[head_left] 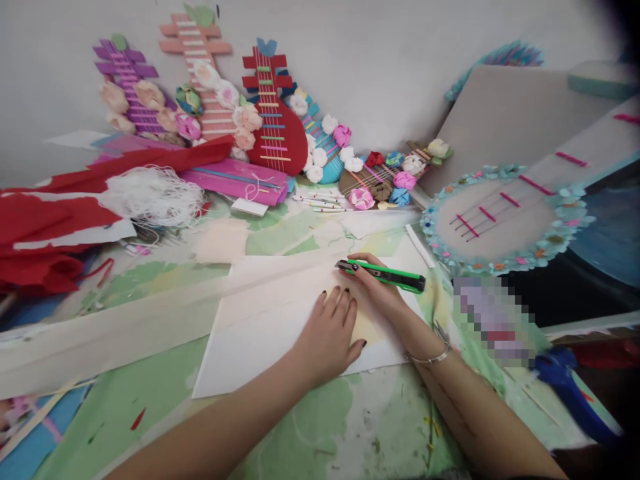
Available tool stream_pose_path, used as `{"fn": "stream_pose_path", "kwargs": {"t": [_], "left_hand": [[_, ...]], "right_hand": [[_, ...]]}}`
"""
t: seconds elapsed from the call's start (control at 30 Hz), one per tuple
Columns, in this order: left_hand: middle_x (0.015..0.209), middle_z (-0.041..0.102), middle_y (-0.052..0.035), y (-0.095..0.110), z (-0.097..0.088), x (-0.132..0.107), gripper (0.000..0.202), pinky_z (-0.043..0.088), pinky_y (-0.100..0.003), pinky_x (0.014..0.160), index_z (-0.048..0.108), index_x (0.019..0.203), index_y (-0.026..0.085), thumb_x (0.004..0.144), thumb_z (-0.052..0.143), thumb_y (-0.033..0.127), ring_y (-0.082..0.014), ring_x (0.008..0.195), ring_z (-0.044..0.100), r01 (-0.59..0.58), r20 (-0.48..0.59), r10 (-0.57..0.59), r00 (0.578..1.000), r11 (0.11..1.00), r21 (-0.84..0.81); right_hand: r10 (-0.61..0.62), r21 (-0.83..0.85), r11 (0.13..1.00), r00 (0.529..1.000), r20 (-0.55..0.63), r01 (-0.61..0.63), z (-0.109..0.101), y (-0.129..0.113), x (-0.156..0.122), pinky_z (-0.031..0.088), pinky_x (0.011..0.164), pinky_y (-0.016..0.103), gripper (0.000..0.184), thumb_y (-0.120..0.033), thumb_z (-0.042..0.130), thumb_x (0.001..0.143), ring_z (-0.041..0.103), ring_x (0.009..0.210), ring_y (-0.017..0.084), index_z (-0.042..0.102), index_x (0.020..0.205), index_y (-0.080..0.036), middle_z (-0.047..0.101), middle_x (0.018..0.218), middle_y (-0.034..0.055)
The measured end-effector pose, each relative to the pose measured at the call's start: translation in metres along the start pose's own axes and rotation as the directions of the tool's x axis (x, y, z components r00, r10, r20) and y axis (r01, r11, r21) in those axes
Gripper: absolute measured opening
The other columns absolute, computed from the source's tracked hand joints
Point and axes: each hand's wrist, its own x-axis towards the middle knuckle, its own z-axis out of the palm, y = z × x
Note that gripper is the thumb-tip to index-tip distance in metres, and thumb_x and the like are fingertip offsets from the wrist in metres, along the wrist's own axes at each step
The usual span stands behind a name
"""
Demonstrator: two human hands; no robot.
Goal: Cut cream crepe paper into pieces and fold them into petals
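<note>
My left hand (333,333) lies flat on a white sheet (240,333), fingers stretched out and pointing away from me. Just right of it, my right hand (377,287) grips a green utility knife (400,276), its black tip end pointing left over the sheet. Whether a blade is out I cannot tell. A long pale strip of paper (125,333) runs in from the left and meets the sheet, where faint lines cross the surface. At the sheet's far right edge sits a narrow white strip (420,245).
Paper lutes, such as a red one (280,137), lean on the wall among paper flowers. White string (157,193) lies on red paper (45,220) at left. A larger flower-edged lute (500,223) and a blue-handled tool (575,393) are at right. A patterned green cloth (310,433) covers the table.
</note>
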Motion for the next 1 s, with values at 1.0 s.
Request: {"fn": "stream_pose_path", "kwargs": {"t": [1.0], "left_hand": [[0.144,0.035,-0.0211,0.001,-0.007,0.0,0.07,0.02,-0.052,0.107,0.038,0.138,0.004,0.091,0.028,0.056,-0.0377,0.134,0.027,0.002,0.025,-0.001,1.0,0.999,-0.043]], "right_hand": [[0.052,0.128,0.991,0.997,-0.052,-0.045,-0.005,0.007,0.003,0.048,0.091,0.034,0.023,-0.035,0.066,0.08,0.065,0.097,0.019,0.058,0.099,-0.024,0.069,0.099,0.003]]}}
